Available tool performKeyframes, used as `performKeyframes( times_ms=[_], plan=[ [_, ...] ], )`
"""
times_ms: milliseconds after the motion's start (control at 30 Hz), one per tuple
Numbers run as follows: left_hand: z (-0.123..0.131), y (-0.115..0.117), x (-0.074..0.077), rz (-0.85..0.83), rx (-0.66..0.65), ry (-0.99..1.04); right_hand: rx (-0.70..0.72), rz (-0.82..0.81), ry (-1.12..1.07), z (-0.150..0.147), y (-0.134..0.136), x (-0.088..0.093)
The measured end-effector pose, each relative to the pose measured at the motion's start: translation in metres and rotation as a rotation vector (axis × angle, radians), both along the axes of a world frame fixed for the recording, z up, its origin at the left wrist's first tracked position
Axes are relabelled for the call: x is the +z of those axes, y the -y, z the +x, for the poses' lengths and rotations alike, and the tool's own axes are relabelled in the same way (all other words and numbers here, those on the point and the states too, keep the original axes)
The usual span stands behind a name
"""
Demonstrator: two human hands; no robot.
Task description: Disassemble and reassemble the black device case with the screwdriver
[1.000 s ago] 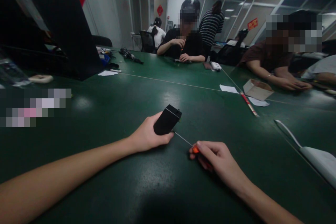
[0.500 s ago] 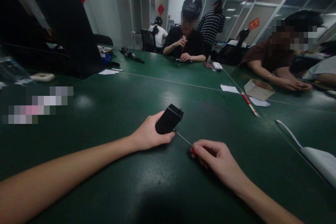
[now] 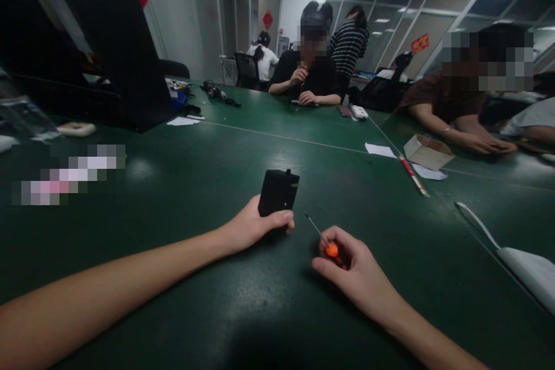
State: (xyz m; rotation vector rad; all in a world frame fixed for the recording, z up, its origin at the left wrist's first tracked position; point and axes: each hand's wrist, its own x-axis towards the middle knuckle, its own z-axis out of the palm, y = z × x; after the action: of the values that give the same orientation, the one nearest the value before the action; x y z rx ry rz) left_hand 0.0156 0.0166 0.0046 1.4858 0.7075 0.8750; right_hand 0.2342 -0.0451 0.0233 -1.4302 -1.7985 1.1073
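Note:
My left hand (image 3: 260, 224) is closed around a black rectangular box (image 3: 278, 192), held upright just above the green table, its thumb across the lower front. A small tab sticks up from the box's top edge, and a tiny light dot shows low on its face. In my right hand (image 3: 353, 260) lies a screwdriver (image 3: 332, 250) with an orange-red handle, the fingers curled round it and the thumb a little apart. Its thin metal shaft points up and left toward the box, the tip clear of it. Part of the handle is hidden in the palm.
The green table (image 3: 208, 185) spreads all around. A large black panel (image 3: 117, 46) stands at left. Toward the right are an open cardboard box (image 3: 428, 151), a red-and-white stick (image 3: 413, 176) and a white device with a strap (image 3: 526, 272). Two people sit across the table.
The black box has turned so its broad face shows. The screwdriver tip has come away from the box, and my right thumb has opened, exposing the orange handle.

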Motion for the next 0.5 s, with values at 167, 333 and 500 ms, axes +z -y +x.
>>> performKeyframes(
  times_ms=[167,333,500],
  plan=[
    [0.012,0.015,-0.006,-0.102,-0.048,0.174,-0.017,0.056,0.001,-0.007,0.002,-0.001],
    [0.015,0.019,-0.01,-0.133,-0.121,0.211,-0.052,0.18,0.041,-0.011,0.002,-0.007],
    [0.012,0.015,-0.008,-0.128,-0.068,0.207,-0.061,0.206,0.008,-0.009,0.002,-0.007]
  ],
)
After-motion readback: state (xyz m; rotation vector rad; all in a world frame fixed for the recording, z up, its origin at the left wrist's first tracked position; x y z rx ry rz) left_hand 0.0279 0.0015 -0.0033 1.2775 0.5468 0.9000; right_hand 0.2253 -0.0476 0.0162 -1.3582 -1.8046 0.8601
